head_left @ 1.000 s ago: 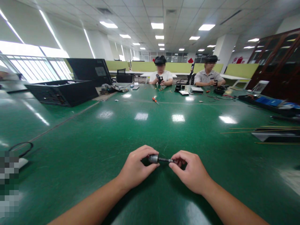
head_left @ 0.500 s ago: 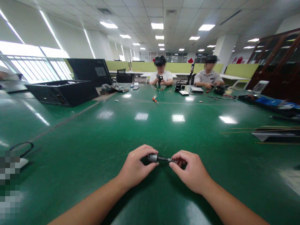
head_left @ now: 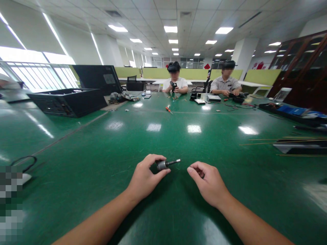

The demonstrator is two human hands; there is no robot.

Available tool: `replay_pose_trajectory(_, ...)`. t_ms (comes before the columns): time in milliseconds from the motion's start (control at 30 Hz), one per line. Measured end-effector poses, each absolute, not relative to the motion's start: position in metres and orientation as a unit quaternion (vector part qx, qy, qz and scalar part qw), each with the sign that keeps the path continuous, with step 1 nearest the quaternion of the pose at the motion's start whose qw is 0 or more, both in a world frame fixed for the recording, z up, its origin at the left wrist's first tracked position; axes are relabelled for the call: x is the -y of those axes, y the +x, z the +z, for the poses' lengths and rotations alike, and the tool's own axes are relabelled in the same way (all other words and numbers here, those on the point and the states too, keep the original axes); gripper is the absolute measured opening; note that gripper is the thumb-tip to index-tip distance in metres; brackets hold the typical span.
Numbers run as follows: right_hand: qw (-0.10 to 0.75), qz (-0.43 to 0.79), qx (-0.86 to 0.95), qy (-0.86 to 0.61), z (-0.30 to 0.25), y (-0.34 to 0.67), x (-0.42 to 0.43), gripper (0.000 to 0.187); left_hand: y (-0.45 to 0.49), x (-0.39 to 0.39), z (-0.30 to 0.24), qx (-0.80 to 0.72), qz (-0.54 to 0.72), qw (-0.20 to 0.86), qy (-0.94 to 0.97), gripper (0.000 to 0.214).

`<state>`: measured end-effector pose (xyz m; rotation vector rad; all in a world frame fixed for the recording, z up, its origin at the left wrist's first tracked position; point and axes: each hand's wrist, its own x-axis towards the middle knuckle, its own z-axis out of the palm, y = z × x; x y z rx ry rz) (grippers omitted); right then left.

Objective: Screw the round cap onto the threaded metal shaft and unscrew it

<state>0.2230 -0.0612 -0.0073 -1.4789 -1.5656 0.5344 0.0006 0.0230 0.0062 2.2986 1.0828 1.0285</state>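
Note:
My left hand (head_left: 146,177) pinches a grey metal cylinder with a thin dark shaft (head_left: 163,165) between thumb and fingers. The shaft points right and slightly upward, ending in a bright silver tip; its exact kind does not show. Apart from that tip, to the right, my right hand (head_left: 208,182) is closed with thumb and fingers curled together. A small dark coil, like a spring, showed at these fingertips a moment ago; now it is mostly hidden inside the fingers. Both hands are just above the green tabletop (head_left: 163,143).
An orange screwdriver (head_left: 168,110) lies farther up the table. A black computer case (head_left: 68,103) stands at the left. Thin rods and a grey piece (head_left: 296,148) lie at the right, below a black tray (head_left: 288,110). Two people sit across the table, handling parts.
My hands have come apart. The shaft's tip has left my right fingers, and the cylinder has tilted so that the shaft points more upward. My right hand has stayed nearly in place.

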Motion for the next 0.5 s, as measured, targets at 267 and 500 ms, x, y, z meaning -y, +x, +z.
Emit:
replay_pose_trajectory(267,0.447,0.231,0.61,-0.612,-0.012,0.23,0.057,0.054,-0.007,-0.035,0.003,-0.407,0.389,0.439,0.7,0.047)
replay_pose_trajectory(500,0.439,0.199,0.622,-0.617,-0.011,0.227,0.058,0.048,-0.111,0.001,0.037,-0.511,0.337,0.26,0.747,0.042)
